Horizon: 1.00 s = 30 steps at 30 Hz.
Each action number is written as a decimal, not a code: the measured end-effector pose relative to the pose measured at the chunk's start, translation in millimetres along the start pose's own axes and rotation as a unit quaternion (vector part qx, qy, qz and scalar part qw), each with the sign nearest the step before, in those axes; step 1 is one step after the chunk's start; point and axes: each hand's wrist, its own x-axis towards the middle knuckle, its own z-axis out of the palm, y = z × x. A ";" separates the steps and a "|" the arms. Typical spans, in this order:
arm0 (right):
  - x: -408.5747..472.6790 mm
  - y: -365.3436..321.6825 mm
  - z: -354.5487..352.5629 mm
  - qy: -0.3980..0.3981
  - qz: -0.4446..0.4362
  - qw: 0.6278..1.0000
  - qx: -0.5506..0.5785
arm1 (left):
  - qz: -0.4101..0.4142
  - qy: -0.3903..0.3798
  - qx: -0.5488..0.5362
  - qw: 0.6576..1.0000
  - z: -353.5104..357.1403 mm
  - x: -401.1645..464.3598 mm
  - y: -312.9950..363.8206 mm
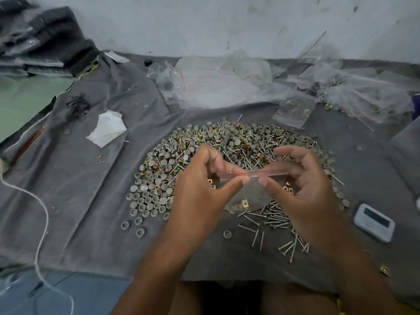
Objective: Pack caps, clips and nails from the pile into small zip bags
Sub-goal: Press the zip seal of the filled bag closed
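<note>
Both forearms reach out from the bottom of the view and meet over the near edge of the pile, where the left hand (204,189) and the right hand (302,185) share one small zip bag (252,189). Each hand pinches the bag's red-lined zip strip (254,173) between thumb and forefinger, the left at the strip's left end and the right just past its middle, thumbs nearly touching on the near side. Held level by its mouth like this, the bag hangs below the grip so its contents settle at the bottom; at least one brass clip (245,203) shows through the plastic there. I judge the person is pressing the seal shut, though whether the strip is fully closed I cannot tell.

Directly behind and beneath the grip spreads the mixed pile (227,144) of grey caps, brass clips and nails, on a grey cloth (79,189). To the left of the grip sits a sorted patch of caps (150,198); below and right of it lie loose nails (272,219), kept within easy reach of each hand. Beyond the pile, far from the grip, lie clear plastic bags (354,92), some holding hardware. A small grey device (373,222) rests to the right.
</note>
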 end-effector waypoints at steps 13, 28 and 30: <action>7.7 8.5 7.8 0.043 -0.010 0.993 0.106 | -0.055 0.030 -0.113 0.992 1.2 3.7 -11.5; 15.1 -1.1 8.5 0.006 0.013 0.997 0.078 | -0.005 0.012 -0.079 0.997 11.8 7.8 -16.0; 15.8 -1.2 9.0 0.001 0.009 0.997 0.074 | -0.004 0.021 -0.085 0.996 12.8 8.2 -16.0</action>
